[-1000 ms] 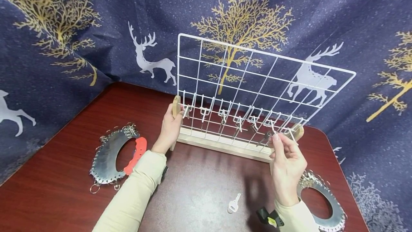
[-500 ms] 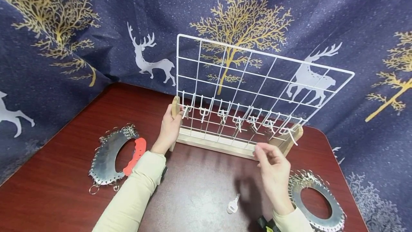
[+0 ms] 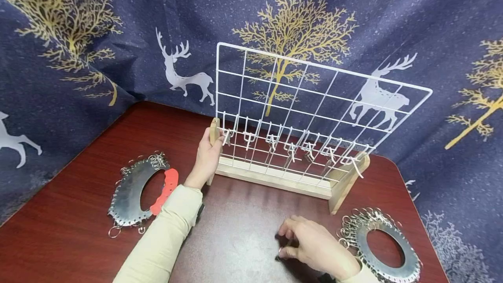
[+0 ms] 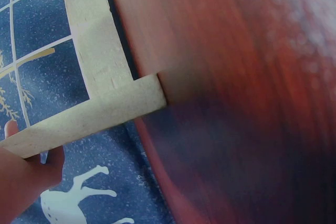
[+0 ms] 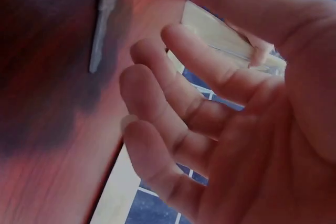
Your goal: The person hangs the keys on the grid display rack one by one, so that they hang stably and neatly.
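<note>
A white wire grid rack with a wooden base (image 3: 275, 180) stands on the table, with keys (image 3: 309, 155) hanging on several of its white hooks. My left hand (image 3: 207, 156) grips the wooden side post (image 4: 105, 113) at the rack's left end. Low over the table in front of the rack is my right hand (image 3: 316, 246), its fingers loosely bent and spread from the thumb. A loose key (image 5: 103, 19) lies on the table just beyond those fingers in the right wrist view. In the head view the hand hides most of it.
A metal ring plate with a red handle (image 3: 170, 189) and small rings around its edge lies at left. Another metal ring plate (image 3: 410, 252), also fringed with rings, lies at right beside my right forearm. A patterned blue cloth (image 3: 188, 3) hangs behind the table.
My right hand has left the hooks at the rack's right end and come down toward me to the loose key. My left hand keeps its hold on the post.
</note>
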The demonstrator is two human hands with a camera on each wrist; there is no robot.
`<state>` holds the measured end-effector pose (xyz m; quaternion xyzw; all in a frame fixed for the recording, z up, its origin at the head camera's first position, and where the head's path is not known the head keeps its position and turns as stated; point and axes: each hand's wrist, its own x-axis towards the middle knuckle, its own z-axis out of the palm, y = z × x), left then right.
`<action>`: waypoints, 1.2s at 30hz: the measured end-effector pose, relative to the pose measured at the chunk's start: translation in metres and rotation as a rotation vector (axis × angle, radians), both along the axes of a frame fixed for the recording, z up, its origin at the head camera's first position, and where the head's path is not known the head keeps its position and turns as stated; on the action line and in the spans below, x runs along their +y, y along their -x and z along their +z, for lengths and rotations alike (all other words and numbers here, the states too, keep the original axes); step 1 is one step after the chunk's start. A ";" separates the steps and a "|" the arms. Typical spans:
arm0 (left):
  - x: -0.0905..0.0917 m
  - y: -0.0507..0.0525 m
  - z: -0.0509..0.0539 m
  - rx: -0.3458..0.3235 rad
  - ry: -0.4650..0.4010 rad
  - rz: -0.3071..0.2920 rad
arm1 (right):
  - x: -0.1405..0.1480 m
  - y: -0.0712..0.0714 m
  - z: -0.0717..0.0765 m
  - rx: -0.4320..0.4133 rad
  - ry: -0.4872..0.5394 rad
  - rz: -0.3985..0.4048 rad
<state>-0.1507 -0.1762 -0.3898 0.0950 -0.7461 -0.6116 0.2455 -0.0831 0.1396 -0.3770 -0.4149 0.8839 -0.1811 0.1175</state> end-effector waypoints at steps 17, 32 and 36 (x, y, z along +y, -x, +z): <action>0.000 -0.001 0.000 0.016 -0.017 -0.015 | -0.003 -0.021 -0.003 0.309 -0.223 0.065; 0.000 0.001 -0.001 0.019 -0.009 -0.002 | -0.016 -0.040 -0.015 0.590 -0.375 0.034; 0.000 0.000 0.000 0.015 -0.004 -0.001 | -0.020 -0.046 -0.015 0.641 -0.396 0.037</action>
